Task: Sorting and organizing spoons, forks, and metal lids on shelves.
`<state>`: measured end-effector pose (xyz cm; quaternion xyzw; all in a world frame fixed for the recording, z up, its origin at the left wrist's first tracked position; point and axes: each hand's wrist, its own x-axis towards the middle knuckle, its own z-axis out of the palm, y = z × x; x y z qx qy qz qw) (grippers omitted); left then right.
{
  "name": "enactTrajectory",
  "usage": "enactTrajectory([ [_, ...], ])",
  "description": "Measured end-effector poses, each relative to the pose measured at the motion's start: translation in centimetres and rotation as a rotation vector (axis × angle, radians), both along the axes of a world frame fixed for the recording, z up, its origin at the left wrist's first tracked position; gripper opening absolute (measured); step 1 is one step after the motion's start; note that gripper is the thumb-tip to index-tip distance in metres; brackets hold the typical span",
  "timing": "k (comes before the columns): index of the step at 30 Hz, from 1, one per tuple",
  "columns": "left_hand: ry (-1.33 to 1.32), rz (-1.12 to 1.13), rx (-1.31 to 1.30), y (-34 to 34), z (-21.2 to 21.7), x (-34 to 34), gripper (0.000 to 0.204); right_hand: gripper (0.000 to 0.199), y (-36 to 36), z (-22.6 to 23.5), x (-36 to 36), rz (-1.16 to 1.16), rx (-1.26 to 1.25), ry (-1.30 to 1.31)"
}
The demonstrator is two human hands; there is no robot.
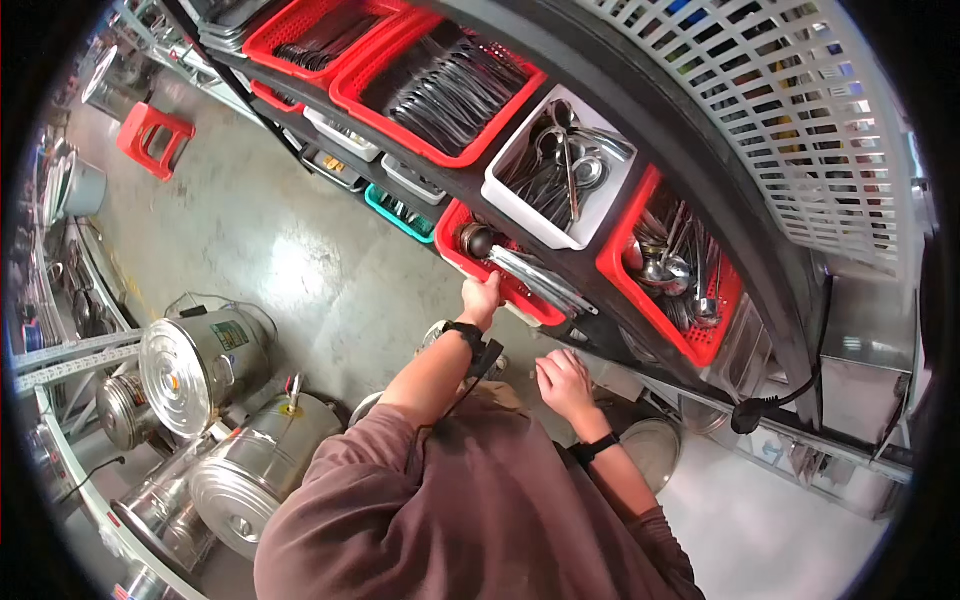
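Grey concrete floor (270, 240) ran under a long shelf rack of kitchenware; at the far left stood a red plastic stool (153, 137), and lower left a cluster of large steel lidded pots (205, 362) lay beside more metal racking. Further right, the shelf (600, 290) carried a row of baskets: a large red basket of dark-handled cutlery (440, 90), a white bin of steel ladles and spoons (560, 165), and a red basket of ladles (675, 265) at the right end; a white slotted crate (800, 110) sat above them.

The left hand (482, 297) reached up to the small red basket (475, 265) on the shelf's front edge; its fingers curled over the basket's near rim, gripping it, with the steel utensils (540, 280) lying inside just beyond the fingertips and a dark round-headed one at the basket's left end. The right hand (563, 382) hung lower, below the shelf and apart from the basket; its fingers were loosely bent and held nothing; both wrists wore dark bands.
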<state>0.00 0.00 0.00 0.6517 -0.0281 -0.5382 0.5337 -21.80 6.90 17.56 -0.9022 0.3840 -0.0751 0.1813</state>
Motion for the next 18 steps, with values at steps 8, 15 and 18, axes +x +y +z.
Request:
enactTrajectory([
  [8,-0.071,-0.01,-0.023,-7.4,0.8,0.3,0.034,0.009,1.3,3.5,-2.0,-0.134,-0.035,-0.034],
  [15,0.073,-0.17,-0.028,-8.2,-2.9,2.5,0.049,0.011,1.2,7.3,-3.2,-0.24,-0.174,-0.109],
  [18,-0.072,-0.675,0.046,-6.5,0.4,5.9,0.058,0.015,1.0,9.5,-3.9,-0.309,-0.308,-0.134],
])
